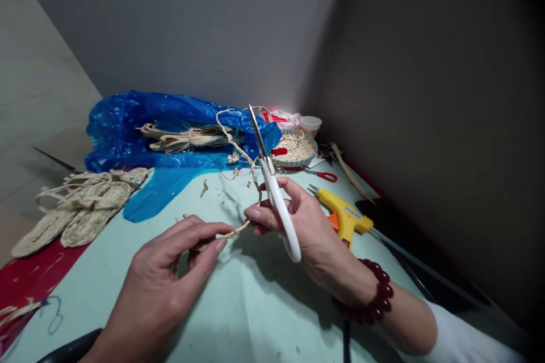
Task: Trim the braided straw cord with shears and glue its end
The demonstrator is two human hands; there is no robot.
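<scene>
A thin braided straw cord (240, 229) runs between my two hands over the pale green table. My left hand (170, 272) pinches one stretch of it between thumb and forefinger. In my right hand (306, 227) the cord is pinched too, while white-handled scissors (279, 204) rest in the same hand with their blades pointing up and away. From my right fingers the cord loops upward and back toward a blue plastic bag. A dark red bead bracelet (378, 295) circles my right wrist.
Woven straw sandals (93, 204) lie at the left. Behind my hands, the blue bag (128, 108) holds a straw bundle (187, 139). A shallow woven basket (298, 150), a paper cup (310, 123), red-handled scissors (326, 176) and a yellow glue gun (347, 215) stand toward the right.
</scene>
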